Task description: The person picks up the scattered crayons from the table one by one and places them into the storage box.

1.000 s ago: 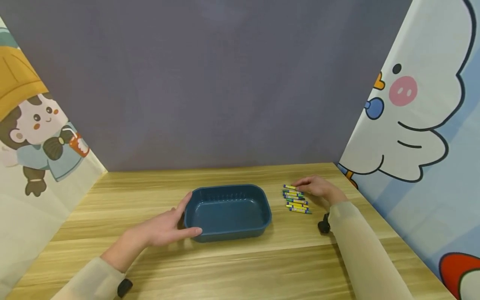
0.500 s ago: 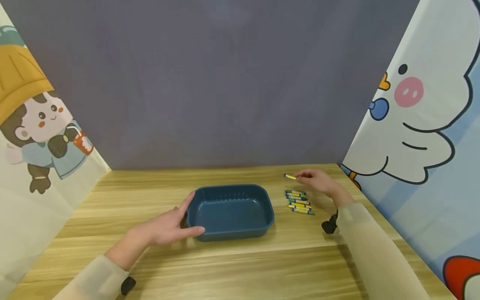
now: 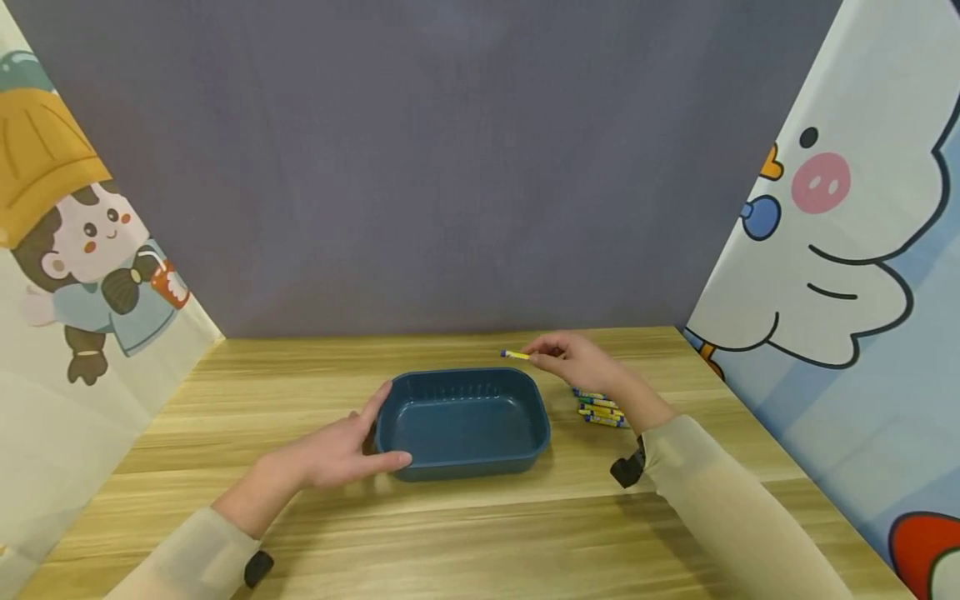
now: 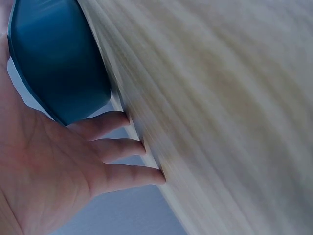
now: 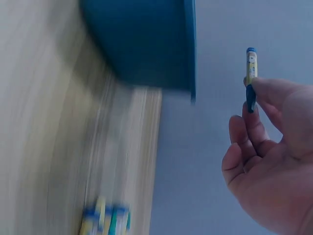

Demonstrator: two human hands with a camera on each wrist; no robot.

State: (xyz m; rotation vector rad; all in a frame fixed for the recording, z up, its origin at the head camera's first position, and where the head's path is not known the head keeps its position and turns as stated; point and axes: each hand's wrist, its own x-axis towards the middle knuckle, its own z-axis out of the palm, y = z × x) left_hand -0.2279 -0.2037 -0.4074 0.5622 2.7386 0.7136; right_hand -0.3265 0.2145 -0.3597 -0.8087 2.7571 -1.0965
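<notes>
A dark blue rectangular plastic tub (image 3: 468,470) sits on the table in the head view. At its left end rests my left hand (image 3: 336,454), thumb along the near corner and fingers along the side. The left wrist view shows those fingers (image 4: 127,177) straight, their tips down at the tabletop. Above the table behind the tub's far right corner, my right hand (image 3: 576,364) pinches a yellow crayon (image 3: 514,355) with a blue end. The right wrist view shows that crayon's dark green tip (image 5: 250,98) at the thumb and fingertips. Several crayons (image 3: 600,410) lie right of the tub, partly behind the right wrist.
The wood-grain table (image 3: 450,542) ends at a grey back panel (image 3: 450,183). Cartoon-printed panels stand at the left (image 3: 45,450) and right (image 3: 847,333). A black wrist device (image 3: 628,468) hangs below the right cuff.
The right hand has lifted the crayon from the row's far end and carried it left, towards the tub's far right corner. The left hand stays at the tub.
</notes>
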